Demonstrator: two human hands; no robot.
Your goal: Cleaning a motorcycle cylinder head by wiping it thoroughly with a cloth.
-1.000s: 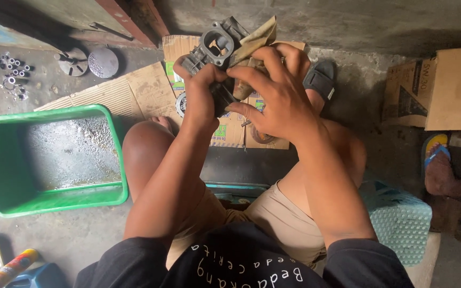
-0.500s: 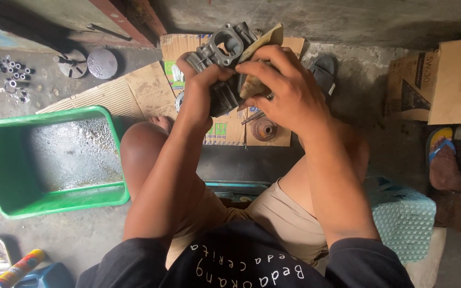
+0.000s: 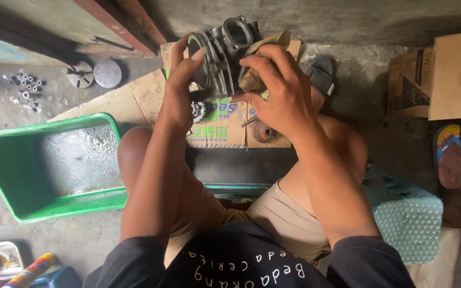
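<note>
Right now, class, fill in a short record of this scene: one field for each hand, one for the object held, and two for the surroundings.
Left hand: left hand grips the side of the grey metal engine part, raised above the knees.
Right hand: right hand presses a tan cloth against the part.
Object held: dark, finned casting with a rounded opening on top.
Floor left: green plastic tub, liquid inside; small metal pieces beyond.
Under the hands: flattened cardboard.

Flattened printed carton [image 3: 217, 128]; brown box [image 3: 449, 74]
</note>
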